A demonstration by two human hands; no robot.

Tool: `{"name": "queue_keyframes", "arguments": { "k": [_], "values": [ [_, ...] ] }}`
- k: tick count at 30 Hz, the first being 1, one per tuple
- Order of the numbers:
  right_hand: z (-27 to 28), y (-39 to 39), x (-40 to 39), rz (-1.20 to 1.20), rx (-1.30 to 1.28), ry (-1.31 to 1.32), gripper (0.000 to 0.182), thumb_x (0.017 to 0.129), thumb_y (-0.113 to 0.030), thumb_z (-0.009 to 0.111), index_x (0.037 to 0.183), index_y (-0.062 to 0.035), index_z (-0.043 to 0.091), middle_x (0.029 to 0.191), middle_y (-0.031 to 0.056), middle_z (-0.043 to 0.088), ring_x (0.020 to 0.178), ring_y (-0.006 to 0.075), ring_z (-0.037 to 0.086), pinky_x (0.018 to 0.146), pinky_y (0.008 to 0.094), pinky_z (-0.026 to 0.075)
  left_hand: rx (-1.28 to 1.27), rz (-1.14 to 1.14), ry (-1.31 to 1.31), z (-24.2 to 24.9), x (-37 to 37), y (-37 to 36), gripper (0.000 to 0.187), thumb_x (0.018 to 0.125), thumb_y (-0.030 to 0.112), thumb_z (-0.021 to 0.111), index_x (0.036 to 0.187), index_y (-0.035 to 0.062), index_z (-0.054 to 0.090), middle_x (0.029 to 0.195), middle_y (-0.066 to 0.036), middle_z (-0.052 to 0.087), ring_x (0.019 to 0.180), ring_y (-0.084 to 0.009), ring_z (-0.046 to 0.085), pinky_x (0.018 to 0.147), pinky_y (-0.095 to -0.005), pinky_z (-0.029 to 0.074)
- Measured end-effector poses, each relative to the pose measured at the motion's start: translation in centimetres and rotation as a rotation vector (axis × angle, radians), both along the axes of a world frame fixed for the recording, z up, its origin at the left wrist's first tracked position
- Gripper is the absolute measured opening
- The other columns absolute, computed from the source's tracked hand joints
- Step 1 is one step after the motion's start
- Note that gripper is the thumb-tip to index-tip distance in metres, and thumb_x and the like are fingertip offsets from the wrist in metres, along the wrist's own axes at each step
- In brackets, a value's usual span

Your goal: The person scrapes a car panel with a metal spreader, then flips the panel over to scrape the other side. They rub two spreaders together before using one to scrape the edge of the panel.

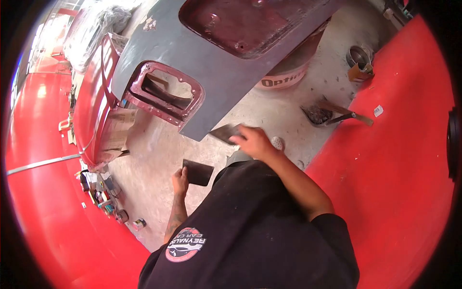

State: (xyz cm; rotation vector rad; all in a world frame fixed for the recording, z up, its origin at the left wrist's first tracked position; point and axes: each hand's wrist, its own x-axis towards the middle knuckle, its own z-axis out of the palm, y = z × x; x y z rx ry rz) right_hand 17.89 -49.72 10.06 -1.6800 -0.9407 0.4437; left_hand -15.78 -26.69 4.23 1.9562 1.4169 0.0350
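Note:
My left hand (180, 182) grips the edge of a flat dark rectangular sheet (199, 173), thumb on top, held out over the floor. A second dark flat sheet (222, 134) is pinched in my right hand (256, 143), which is a little blurred. This sheet's far edge lies right by the lower corner of a grey-primed car body panel (226, 82). The panel has a dark red framed opening (195, 103) near its lower left and a larger dark red recess (231, 29) at the top.
Under the panel stands a bucket (284, 79) with printed lettering. Red car bodywork (394, 159) rises on the right, and more red bodywork (43, 192) on the left. A dustpan-like dark object (317, 114), a tin (358, 56) and several small cans (139, 223) sit on the floor.

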Motion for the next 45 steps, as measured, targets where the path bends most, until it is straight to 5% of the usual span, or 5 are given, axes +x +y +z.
{"name": "queue_keyframes", "arguments": {
  "k": [4,15,20,24,45],
  "values": [
    [1.5,-2.1,5.4,-0.426,0.228,0.288,0.034,0.087,-0.025,0.07,0.104,0.0032,0.06,0.087,0.0172,0.069,0.077,0.0217,0.066,0.07,0.0347,0.05,-0.121,0.219,0.044,0.5,-5.1,-3.8,0.042,0.096,0.033,0.055,0.078,-0.0038,0.063,0.061,-0.007,0.056,0.055,-0.0133,0.054,0.048,-0.0315,0.047],
    [1.8,-1.2,7.5,-0.379,0.313,0.141,0.024,0.088,-0.017,0.067,0.101,0.0013,0.059,0.085,0.0208,0.066,0.079,0.0376,0.066,0.069,0.0407,0.05,-0.114,0.296,0.129,2.1,-8.2,-7.9,0.039,0.096,0.032,0.055,0.083,-0.0029,0.065,0.063,-0.005,0.058,0.053,-0.0128,0.055,0.044,-0.0302,0.048],
    [0.5,0.0,4.4,-0.205,0.159,-0.015,0.024,0.087,-0.016,0.068,0.104,0.0002,0.061,0.088,0.0155,0.07,0.077,0.027,0.068,0.072,0.0366,0.052,-0.134,0.296,0.002,3.9,-5.6,-5.8,0.038,0.097,0.032,0.054,0.087,-0.003,0.066,0.066,-0.004,0.06,0.055,-0.0114,0.056,0.047,-0.0278,0.048],
    [1.7,-0.3,5.4,-0.497,0.455,0.289,0.023,0.087,-0.019,0.068,0.095,0.0005,0.058,0.082,0.0227,0.064,0.08,0.0438,0.061,0.067,0.042,0.05,-0.106,0.257,-0.058,5.2,-5.1,-4.5,0.038,0.098,0.032,0.054,0.088,-0.0027,0.066,0.067,-0.003,0.06,0.056,-0.01,0.055,0.05,-0.0269,0.048],
    [0.6,-3.2,4.4,-0.315,0.111,-0.319,0.026,0.074,0.01,0.06,0.093,-0.0063,0.065,0.094,0.0075,0.068,0.098,0.0278,0.062,0.091,0.0365,0.043,-0.183,0.309,0.026,1.5,-11.3,-3.2,0.037,0.097,0.032,0.054,0.088,-0.002,0.066,0.066,-0.004,0.059,0.054,-0.012,0.056,0.047,-0.029,0.049]
  ]
}}
